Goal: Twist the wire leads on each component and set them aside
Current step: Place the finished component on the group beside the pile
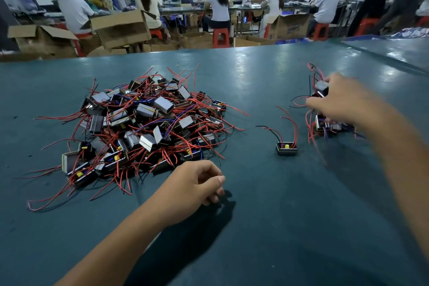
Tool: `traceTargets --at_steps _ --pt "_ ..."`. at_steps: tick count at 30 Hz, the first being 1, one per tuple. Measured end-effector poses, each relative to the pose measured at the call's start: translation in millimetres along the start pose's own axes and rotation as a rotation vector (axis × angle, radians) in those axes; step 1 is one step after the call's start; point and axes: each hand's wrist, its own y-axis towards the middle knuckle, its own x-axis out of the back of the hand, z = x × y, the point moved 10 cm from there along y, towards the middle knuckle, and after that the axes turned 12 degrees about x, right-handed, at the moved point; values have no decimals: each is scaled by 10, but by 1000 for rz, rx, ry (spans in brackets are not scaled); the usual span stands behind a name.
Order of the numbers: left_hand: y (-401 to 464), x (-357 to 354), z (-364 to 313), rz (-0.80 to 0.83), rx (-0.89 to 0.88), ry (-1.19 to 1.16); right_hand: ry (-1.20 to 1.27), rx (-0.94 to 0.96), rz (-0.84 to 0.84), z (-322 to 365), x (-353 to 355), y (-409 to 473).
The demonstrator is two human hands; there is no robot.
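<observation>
A big heap of small boxy components with red, black and blue wire leads lies on the left of the green table. One component stands alone in the middle right, leads pointing up. My right hand reaches to the far right and grips a component above a small set-aside group. My left hand hovers near the heap's front edge, fingers loosely curled, holding nothing.
The table's far edge runs across the view. Beyond it several seated people work at benches among cardboard boxes and red stools. A second table surface adjoins at the far right.
</observation>
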Motion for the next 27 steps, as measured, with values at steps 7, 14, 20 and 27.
traceTargets --at_steps 7,14,20,27 --pt "-8 102 -35 -85 -75 104 -209 -135 62 -577 -480 569" --pt "-40 96 -87 -118 -121 199 -390 -186 25 -316 -237 499" --pt "-149 178 -274 -223 -221 282 42 440 -70 1514 -77 103" --pt "-430 1088 -385 -941 -297 441 43 627 230 2539 -1307 -218"
